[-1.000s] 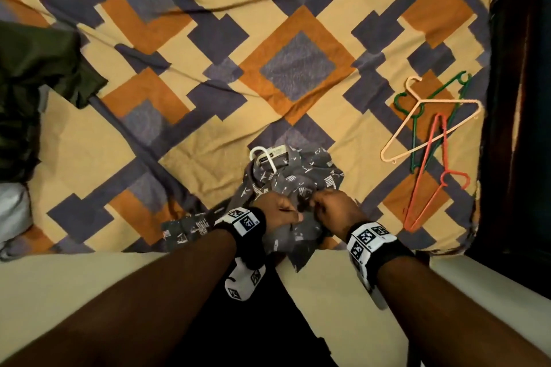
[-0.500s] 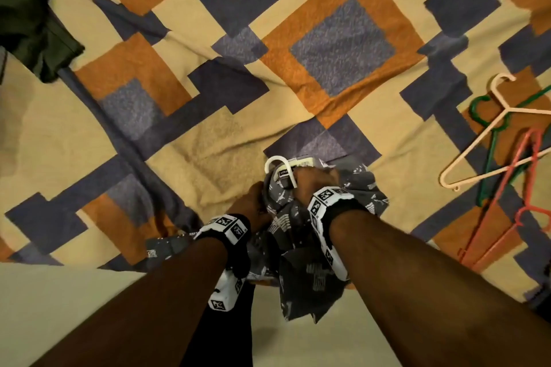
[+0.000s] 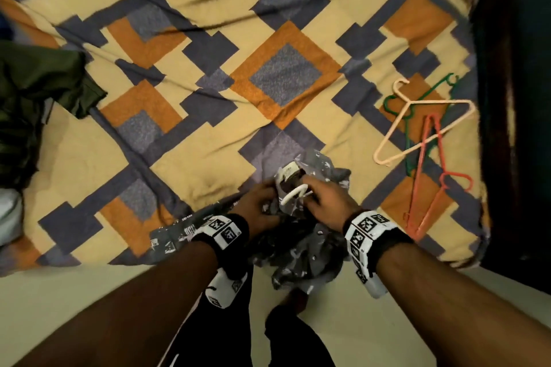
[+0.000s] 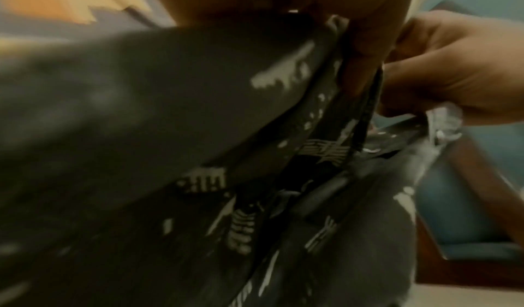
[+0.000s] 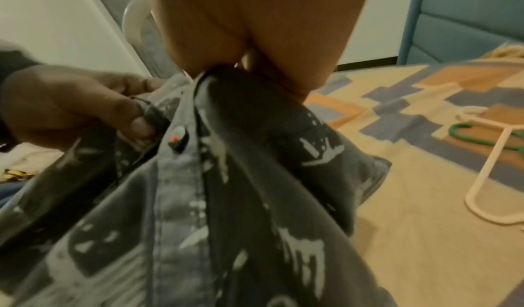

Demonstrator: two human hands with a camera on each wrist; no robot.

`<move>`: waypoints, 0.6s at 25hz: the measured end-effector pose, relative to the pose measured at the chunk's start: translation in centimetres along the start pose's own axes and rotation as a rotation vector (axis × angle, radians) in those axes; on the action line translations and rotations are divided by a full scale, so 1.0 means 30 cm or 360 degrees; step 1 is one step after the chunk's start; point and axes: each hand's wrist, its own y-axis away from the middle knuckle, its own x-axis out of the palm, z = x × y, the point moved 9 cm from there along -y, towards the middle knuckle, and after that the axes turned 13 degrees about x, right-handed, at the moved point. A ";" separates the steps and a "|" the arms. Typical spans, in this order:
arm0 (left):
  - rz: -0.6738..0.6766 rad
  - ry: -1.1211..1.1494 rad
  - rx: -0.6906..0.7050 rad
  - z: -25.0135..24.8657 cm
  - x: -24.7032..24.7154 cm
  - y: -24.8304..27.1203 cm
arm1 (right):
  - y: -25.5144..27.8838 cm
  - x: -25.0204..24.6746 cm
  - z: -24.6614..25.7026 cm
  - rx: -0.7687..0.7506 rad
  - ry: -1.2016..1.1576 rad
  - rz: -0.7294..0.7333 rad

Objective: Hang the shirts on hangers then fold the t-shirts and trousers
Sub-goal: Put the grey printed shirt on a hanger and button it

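Both hands work at the collar of a grey printed shirt (image 3: pixel 301 250) at the near edge of the bed (image 3: pixel 208 158), which is covered in a spread of yellow, orange and slate blocks. The left hand (image 3: pixel 258 208) has its fingers curled round a fold of the shirt's front edge; the right wrist view shows thumb and forefinger pinching the placket just beside a dark button with an orange centre (image 5: pixel 176 141). The right hand (image 3: pixel 323 205) is closed on the cloth at the neck, its grip pressed together round the collar, with the hook of a white hanger (image 3: pixel 293 194) arching up between the two hands and touching the right fingers. So the shirt lies partly inside both grips at the collar, while its body hangs below the wrists over the edge of the bed and one sleeve trails to the left on the spread.

Well apart, on the right side of the bed, three more hangers lie overlapping: a cream hanger (image 3: pixel 423 128) on top, a green hanger (image 3: pixel 410 155) and a red hanger (image 3: pixel 429 176). At the left edge lies a dark green garment (image 3: pixel 35 92), crumpled.
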 end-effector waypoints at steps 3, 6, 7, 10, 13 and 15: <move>0.0056 0.0035 0.0233 -0.364 0.009 0.078 | 0.333 -0.215 0.107 -0.0252 0.0007 -0.0285; 0.0068 0.0146 0.0405 -0.648 -0.027 0.176 | 0.612 -0.431 0.205 -0.0533 0.0158 -0.0620; -0.0016 0.0112 0.0494 -0.758 -0.066 0.207 | 0.699 -0.501 0.258 -0.0630 0.0267 -0.0719; -0.0292 -0.0336 0.0840 -1.113 -0.200 0.288 | 0.932 -0.697 0.442 -0.0837 0.0384 -0.0917; -0.0288 -0.0340 0.0912 -1.345 -0.308 0.349 | 1.094 -0.829 0.591 -0.0861 0.0520 -0.1048; -0.0334 -0.0283 0.0941 -1.423 -0.380 0.387 | 1.174 -0.911 0.664 -0.0856 0.0545 -0.1193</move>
